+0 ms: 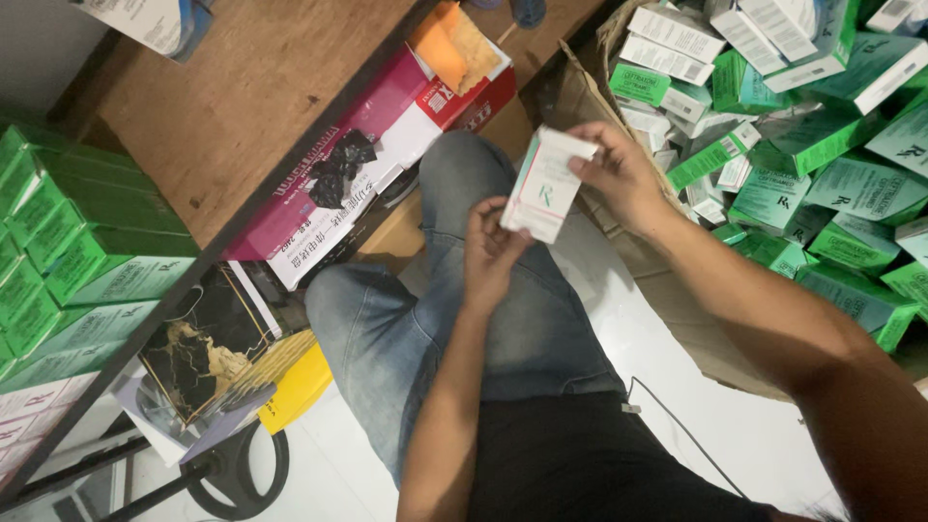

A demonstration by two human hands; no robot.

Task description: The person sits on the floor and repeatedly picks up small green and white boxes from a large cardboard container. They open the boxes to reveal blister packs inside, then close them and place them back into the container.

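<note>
A small white carton with green trim [546, 186] is held above my lap in both hands. My left hand [490, 253] grips its lower end from beneath. My right hand [619, 177] pinches its upper end, fingers at the top flap. My knees in blue jeans [406, 319] lie below the carton.
A cardboard box [667, 280] on the right holds several loose green and white cartons [822, 184]. Stacked green cartons [68, 261] sit on the wooden table [232, 106] at left. A red and white box [387, 145] with a black bag rests under the table edge. A cable [677, 425] runs over the white floor.
</note>
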